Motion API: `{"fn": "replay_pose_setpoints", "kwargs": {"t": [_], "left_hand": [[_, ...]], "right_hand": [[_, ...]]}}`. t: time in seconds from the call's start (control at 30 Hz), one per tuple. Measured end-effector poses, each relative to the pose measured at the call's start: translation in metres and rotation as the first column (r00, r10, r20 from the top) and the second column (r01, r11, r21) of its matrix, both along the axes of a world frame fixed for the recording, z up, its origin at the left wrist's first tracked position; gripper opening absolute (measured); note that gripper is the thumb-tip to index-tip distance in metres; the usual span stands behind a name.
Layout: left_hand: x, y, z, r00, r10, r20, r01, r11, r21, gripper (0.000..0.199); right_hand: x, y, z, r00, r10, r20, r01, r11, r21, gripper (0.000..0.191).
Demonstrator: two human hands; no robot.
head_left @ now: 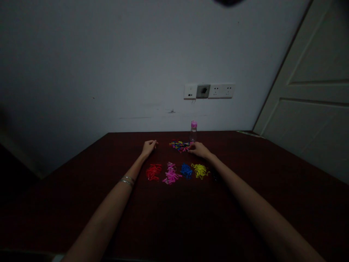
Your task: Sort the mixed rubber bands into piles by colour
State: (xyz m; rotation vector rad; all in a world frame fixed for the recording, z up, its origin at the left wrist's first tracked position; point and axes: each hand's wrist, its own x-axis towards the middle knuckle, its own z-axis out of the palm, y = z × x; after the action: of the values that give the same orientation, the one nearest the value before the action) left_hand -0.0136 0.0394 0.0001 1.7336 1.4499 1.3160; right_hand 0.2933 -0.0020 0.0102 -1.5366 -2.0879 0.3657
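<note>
A mixed heap of thin multicoloured strips, looking like small rubber bands (180,146), lies toward the back of the dark red table (169,214). My right hand (199,149) is at the heap's right edge, fingers bent down and pinched; what is between the fingertips is too small to make out. To the left of the heap, apart from it, my left hand (149,147) rests with curled, closed fingers that hide any contents. Nearer me lie separate piles of red bands (153,171), pink bands (171,174), blue bands (186,171) and yellow bands (200,171).
Behind my right hand a clear bottle with a pink cap (193,131) stands upright. Something dark (215,175) lies beside my right forearm, hard to see. The wall with sockets (221,91) borders the table's back edge; a white door (308,91) is at the right.
</note>
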Motion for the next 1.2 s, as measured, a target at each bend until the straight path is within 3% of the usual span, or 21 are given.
{"fn": "replay_pose_setpoints", "kwargs": {"t": [0.2, 0.37, 0.57, 0.73, 0.87, 1.03, 1.2], "left_hand": [[0.0, 0.001, -0.001, 1.0, -0.007, -0.007, 0.007, 1.0, 0.012, 0.039], [0.0, 0.001, -0.001, 1.0, 0.0, -0.014, 0.0, 1.0, 0.004, 0.037], [0.001, 0.0, -0.001, 1.0, 0.0, 0.001, 0.0, 1.0, -0.007, 0.037], [0.001, 0.0, -0.001, 1.0, -0.007, 0.001, 0.007, 1.0, -0.001, 0.036], [0.003, -0.001, 0.0, 1.0, -0.004, 0.002, 0.004, 1.0, 0.003, 0.035], [0.003, -0.006, 0.003, 1.0, -0.012, 0.017, 0.011, 1.0, 0.022, 0.034], [0.004, -0.007, 0.005, 0.999, -0.021, 0.028, 0.02, 1.0, 0.02, 0.034]], "right_hand": [[0.003, 0.0, -0.001, 0.999, -0.002, 0.054, 0.0, 0.999, 0.039, 0.01], [0.006, -0.002, -0.005, 1.0, -0.009, 0.03, 0.007, 0.998, 0.07, 0.016], [0.014, -0.001, -0.01, 0.999, 0.0, -0.054, 0.008, 0.99, 0.143, 0.027], [0.0, -0.005, 0.0, 0.984, 0.002, -0.177, 0.023, 0.99, 0.14, 0.027], [-0.047, -0.023, 0.018, 0.922, 0.185, -0.339, -0.17, 0.983, 0.074, 0.028], [-0.114, -0.063, 0.035, 0.807, 0.483, -0.34, -0.523, 0.851, -0.031, 0.034], [-0.141, -0.087, 0.035, 0.753, 0.602, -0.266, -0.637, 0.768, -0.063, 0.032]]}}
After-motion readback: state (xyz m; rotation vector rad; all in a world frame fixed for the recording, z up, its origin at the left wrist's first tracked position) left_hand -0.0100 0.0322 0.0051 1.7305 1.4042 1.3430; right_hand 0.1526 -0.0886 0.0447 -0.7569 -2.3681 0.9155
